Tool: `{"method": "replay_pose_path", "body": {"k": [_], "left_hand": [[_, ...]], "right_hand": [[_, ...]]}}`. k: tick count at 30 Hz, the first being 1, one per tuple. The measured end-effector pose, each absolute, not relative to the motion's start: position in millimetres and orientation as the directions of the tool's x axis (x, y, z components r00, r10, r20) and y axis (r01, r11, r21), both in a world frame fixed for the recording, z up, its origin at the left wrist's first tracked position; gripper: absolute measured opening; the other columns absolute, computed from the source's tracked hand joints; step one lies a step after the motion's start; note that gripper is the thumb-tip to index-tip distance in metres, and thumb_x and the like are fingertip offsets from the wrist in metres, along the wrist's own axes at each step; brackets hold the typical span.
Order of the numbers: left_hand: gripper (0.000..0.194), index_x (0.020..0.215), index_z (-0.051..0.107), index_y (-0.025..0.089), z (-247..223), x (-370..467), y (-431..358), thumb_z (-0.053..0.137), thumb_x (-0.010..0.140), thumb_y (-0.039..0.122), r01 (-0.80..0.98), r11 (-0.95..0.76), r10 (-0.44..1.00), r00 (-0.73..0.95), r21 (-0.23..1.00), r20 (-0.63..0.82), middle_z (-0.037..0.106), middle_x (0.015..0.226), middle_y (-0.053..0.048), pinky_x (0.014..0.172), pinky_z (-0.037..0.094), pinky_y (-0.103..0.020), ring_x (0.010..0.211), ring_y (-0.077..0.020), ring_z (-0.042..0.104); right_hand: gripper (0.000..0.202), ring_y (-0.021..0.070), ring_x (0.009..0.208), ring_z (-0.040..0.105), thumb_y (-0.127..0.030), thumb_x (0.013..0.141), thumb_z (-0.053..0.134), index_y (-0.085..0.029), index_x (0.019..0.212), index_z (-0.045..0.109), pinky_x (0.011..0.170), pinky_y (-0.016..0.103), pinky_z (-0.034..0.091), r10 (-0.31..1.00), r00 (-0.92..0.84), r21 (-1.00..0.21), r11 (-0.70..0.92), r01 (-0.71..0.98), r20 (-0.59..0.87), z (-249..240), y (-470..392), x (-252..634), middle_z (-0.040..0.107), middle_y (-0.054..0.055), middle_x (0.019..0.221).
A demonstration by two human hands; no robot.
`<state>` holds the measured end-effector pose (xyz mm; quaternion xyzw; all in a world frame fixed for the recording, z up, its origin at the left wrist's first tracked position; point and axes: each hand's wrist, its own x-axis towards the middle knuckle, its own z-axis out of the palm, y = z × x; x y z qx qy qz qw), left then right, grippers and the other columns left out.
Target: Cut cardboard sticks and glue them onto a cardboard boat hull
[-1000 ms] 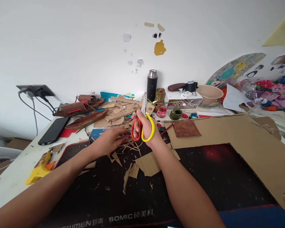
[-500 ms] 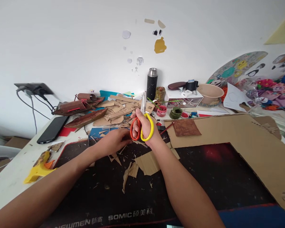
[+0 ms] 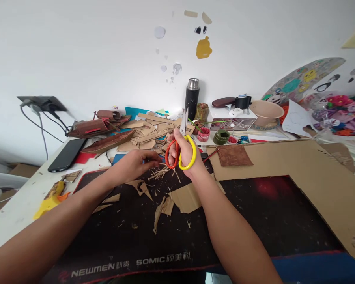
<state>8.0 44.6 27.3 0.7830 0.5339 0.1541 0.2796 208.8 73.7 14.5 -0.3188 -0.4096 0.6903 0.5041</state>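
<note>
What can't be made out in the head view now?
All in the head view:
Left grip: too small to tell whether it pinches anything.
Right grip: partly hidden by scissors.
Flat scrap: partly hidden by right forearm.
Big cardboard, flowers: cut off by right edge.

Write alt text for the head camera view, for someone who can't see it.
A person's right hand holds red-and-yellow-handled scissors, blades pointing away, while the left hand is near thin tan strips on a dark desk mat. Behind are cardboard scraps, brown boat-like models and a black flask.
</note>
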Motion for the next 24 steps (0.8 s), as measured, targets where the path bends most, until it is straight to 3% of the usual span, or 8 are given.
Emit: {"method": "replay_pose_path", "body": {"k": [6, 10, 14, 18, 24], "left_hand": [[0.037, 0.117, 0.08, 0.026, 13, 9, 41, 0.07, 0.094, 0.054, 0.758, -0.453, 0.854, 0.519, 0.469, -0.014, 0.079, 0.113, -0.009, 0.098, 0.053, -0.04, 0.108, -0.0314, 0.07], [0.032, 0.116, 0.076, 0.025, -3, 16, 40, 0.076, 0.088, 0.041, 0.816, -0.427, 0.87, 0.488, 0.39, -0.068, 0.076, 0.114, -0.011, 0.095, 0.053, -0.041, 0.109, -0.0343, 0.07], [0.017, 0.101, 0.076, 0.024, 0, 17, 42, 0.064, 0.091, 0.031, 0.825, -0.332, 0.891, 0.433, 0.458, -0.134, 0.079, 0.098, -0.007, 0.078, 0.049, -0.035, 0.088, -0.0279, 0.072], [0.021, 0.096, 0.075, 0.025, 19, 12, 42, 0.059, 0.093, 0.038, 0.789, -0.292, 0.892, 0.428, 0.541, -0.144, 0.079, 0.087, -0.002, 0.073, 0.046, -0.032, 0.076, -0.0224, 0.068], [0.033, 0.093, 0.076, 0.023, 32, 10, 40, 0.058, 0.094, 0.051, 0.776, -0.283, 0.89, 0.432, 0.564, -0.147, 0.079, 0.088, -0.002, 0.073, 0.048, -0.032, 0.079, -0.022, 0.07]], "right_hand": [[0.066, 0.0134, 0.031, 0.051, -0.088, 0.084, 0.07, -0.023, 0.087, 0.064, 0.035, 0.026, 0.04, 0.952, -0.305, -0.886, -0.166, -0.432, -0.03, 14, 73, 207, 0.049, -0.01, 0.044], [0.066, 0.0138, 0.031, 0.052, -0.088, 0.083, 0.071, -0.022, 0.086, 0.063, 0.035, 0.025, 0.039, 0.955, -0.295, -0.886, -0.167, -0.432, -0.035, 15, 73, 207, 0.049, -0.01, 0.042], [0.066, 0.0138, 0.03, 0.051, -0.088, 0.084, 0.069, -0.023, 0.085, 0.063, 0.035, 0.025, 0.038, 0.956, -0.288, -0.887, -0.179, -0.426, -0.055, 15, 74, 207, 0.048, -0.01, 0.041], [0.066, 0.0136, 0.031, 0.052, -0.088, 0.086, 0.068, -0.022, 0.086, 0.064, 0.036, 0.025, 0.039, 0.954, -0.299, -0.887, -0.171, -0.429, -0.039, 14, 73, 207, 0.049, -0.009, 0.043], [0.066, 0.0129, 0.031, 0.051, -0.089, 0.086, 0.067, -0.023, 0.089, 0.063, 0.035, 0.025, 0.041, 0.948, -0.315, -0.888, -0.18, -0.424, -0.041, 12, 73, 207, 0.048, -0.01, 0.044]]}}
